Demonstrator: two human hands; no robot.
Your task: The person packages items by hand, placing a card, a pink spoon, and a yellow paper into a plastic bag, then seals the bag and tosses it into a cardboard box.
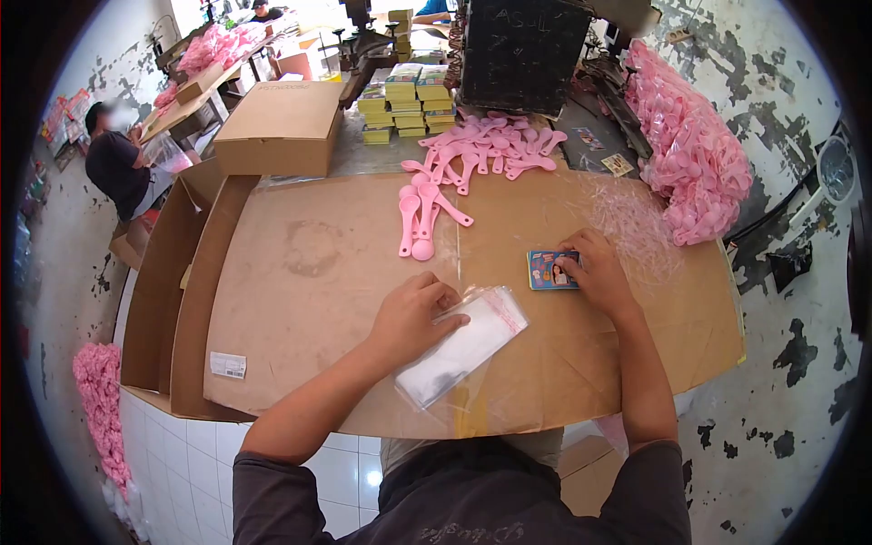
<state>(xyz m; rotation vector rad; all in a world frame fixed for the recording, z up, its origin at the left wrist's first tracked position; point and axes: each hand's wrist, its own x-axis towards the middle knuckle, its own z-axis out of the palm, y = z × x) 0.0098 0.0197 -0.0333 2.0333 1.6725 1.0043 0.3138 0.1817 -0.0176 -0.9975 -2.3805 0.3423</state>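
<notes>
My left hand [413, 318] rests at the upper left side of a stack of clear plastic bags [459, 359], thumb across the top and fingers curled at the edge. The bags lie slantwise on the cardboard, with a pinkish strip at their far end. To the right, my right hand [595, 272] grips a small stack of printed cards [542, 271], blue on the top face. Thumb and fingers close around the cards' right side. Pink plastic spoons [422, 218] lie loose beyond both hands, in a small group in front of a larger heap [495, 145].
Stacks of cards [420, 91] and a closed cardboard box [280, 127] stand at the back, beside a black machine block [518, 54]. Bagged pink items [686, 145] pile up at right. An open carton [186, 291] borders the left edge. A person [123, 163] sits far left.
</notes>
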